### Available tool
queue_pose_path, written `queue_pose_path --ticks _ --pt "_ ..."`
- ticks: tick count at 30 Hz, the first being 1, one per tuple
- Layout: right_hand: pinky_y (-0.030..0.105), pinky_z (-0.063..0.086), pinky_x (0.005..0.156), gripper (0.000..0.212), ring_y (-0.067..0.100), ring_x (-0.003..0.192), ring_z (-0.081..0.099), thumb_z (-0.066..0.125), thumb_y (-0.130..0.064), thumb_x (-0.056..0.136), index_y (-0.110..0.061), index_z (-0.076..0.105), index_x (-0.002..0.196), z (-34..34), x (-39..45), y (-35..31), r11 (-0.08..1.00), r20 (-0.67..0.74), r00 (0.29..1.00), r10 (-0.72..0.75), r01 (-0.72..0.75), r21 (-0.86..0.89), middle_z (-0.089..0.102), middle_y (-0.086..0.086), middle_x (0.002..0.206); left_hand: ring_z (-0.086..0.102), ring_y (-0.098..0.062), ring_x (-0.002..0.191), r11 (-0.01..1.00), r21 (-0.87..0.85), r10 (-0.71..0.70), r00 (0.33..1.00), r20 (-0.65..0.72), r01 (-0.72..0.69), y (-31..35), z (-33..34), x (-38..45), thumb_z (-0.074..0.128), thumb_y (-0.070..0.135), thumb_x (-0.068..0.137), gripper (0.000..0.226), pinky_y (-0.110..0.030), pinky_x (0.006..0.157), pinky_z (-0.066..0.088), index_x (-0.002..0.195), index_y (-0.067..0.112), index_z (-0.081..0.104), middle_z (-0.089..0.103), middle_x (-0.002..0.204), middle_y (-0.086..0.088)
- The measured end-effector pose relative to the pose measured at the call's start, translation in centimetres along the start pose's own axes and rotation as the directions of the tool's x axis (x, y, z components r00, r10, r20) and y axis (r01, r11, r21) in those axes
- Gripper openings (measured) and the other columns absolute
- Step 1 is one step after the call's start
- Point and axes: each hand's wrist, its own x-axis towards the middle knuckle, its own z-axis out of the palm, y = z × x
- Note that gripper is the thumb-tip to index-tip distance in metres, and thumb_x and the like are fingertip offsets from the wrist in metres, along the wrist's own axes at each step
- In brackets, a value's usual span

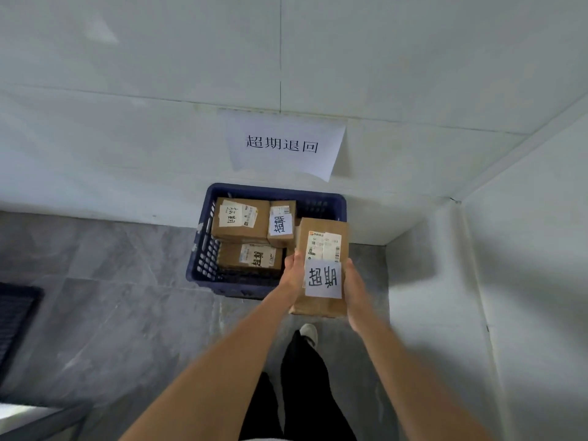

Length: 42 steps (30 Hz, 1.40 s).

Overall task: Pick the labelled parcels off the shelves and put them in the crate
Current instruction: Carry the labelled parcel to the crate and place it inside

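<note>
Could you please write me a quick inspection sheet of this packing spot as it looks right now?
Surface: grey tiled floor; the crate stands on it against the wall.
Job's things: blue crate holds three cardboard parcels with handwritten labels; a fourth labelled parcel is held above its right side.
Clutter: dark slatted object at the left edge, unclear what.
Grippers: left hand and right hand grip the parcel's sides.
Cables: nothing seen.
Surroundings: white wall with a printed paper sign above the crate; the person's dark trousers and a shoe below.
</note>
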Motion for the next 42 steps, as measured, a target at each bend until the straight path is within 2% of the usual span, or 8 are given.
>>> queue_pose_path --ticks 4,8,12,26,29,33,36,42 --pt "0.028 0.055 0.063 0.049 0.021 0.082 0.072 0.025 -0.046 0.103 -0.02 0.065 0.108 0.4 7.4 -0.7 1.0 -0.02 1.0 -0.005 0.005 -0.026 0.075 0.007 0.094 0.055 -0.022 0.105 1.0 -0.029 -0.007 1.0 -0.011 0.007 1.7 1.4 7.0 0.018 0.035 0.106 0.047 -0.024 0.079 0.043 0.143 0.009 0.029 0.055 0.116 -0.009" --pt "0.041 0.06 0.074 0.053 0.025 0.086 0.072 0.023 -0.051 0.099 -0.015 0.06 0.11 1.4 14.6 0.3 0.998 -0.037 0.999 -0.013 0.01 -0.068 0.07 0.014 0.101 0.063 -0.024 0.073 0.994 -0.059 -0.094 0.996 -0.01 0.093 1.8 2.0 14.5 0.018 0.03 0.104 0.045 -0.02 0.041 0.049 0.131 0.005 0.044 0.065 0.098 -0.018" --pt "0.042 0.06 0.076 0.055 0.023 0.087 0.072 0.023 -0.056 0.096 -0.019 0.061 0.112 1.7 21.1 2.7 0.997 -0.067 0.998 0.005 -0.011 -0.081 0.071 0.01 0.101 0.056 -0.018 0.066 0.991 -0.085 -0.102 0.995 -0.001 0.101 0.9 2.8 20.4 0.016 0.026 0.106 0.037 -0.016 0.037 0.047 0.13 0.014 0.042 0.06 0.082 -0.009" --pt "0.014 0.047 0.043 0.043 0.012 0.063 0.062 0.026 -0.04 0.105 -0.012 0.058 0.11 2.6 34.8 7.5 0.994 -0.11 0.989 0.101 -0.104 -0.024 0.066 0.004 0.082 0.055 -0.008 0.084 0.998 -0.039 -0.046 0.997 -0.056 0.044 -4.5 4.2 31.8 0.026 0.025 0.102 0.053 -0.03 0.078 0.048 0.153 0.029 0.013 0.054 0.104 0.005" --pt "0.023 0.054 0.061 0.05 0.017 0.079 0.066 0.027 -0.048 0.103 -0.012 0.054 0.125 3.3 35.2 7.7 0.993 -0.107 0.988 0.115 -0.118 -0.021 0.068 0.008 0.102 0.058 -0.01 0.082 0.999 -0.017 -0.044 0.997 -0.066 0.043 -4.6 4.2 32.2 0.027 0.027 0.102 0.055 -0.026 0.069 0.048 0.153 0.032 0.008 0.055 0.108 0.001" --pt "0.045 0.052 0.093 0.058 0.025 0.101 0.065 0.029 -0.059 0.097 -0.018 0.05 0.133 3.6 35.4 8.6 0.998 -0.112 0.992 0.06 -0.063 -0.028 0.067 0.008 0.114 0.039 -0.016 0.135 0.98 0.144 0.156 0.983 -0.101 -0.14 -5.7 4.9 30.8 0.032 0.031 0.098 0.061 -0.04 0.111 0.037 0.153 0.034 0.006 0.032 0.154 0.003" --pt "0.04 0.056 0.087 0.051 0.023 0.099 0.068 0.029 -0.05 0.102 -0.016 0.055 0.128 3.8 35.1 8.5 0.999 -0.063 0.997 0.036 -0.037 -0.013 0.068 0.009 0.114 0.012 -0.004 0.146 0.944 0.191 0.297 0.945 -0.139 -0.269 -6.4 5.8 29.0 0.033 0.027 0.099 0.061 -0.033 0.12 0.015 0.154 0.032 0.006 0.011 0.16 0.013" --pt "0.026 0.056 0.072 0.049 0.021 0.096 0.069 0.028 -0.045 0.104 -0.013 0.059 0.123 3.8 34.2 8.0 0.999 -0.029 0.999 0.03 -0.031 -0.037 0.07 0.01 0.111 0.007 0.0 0.146 0.922 0.241 0.328 0.941 -0.079 -0.301 -5.6 5.5 27.7 0.032 0.031 0.103 0.056 -0.037 0.122 0.012 0.153 0.031 0.009 0.009 0.16 0.017"
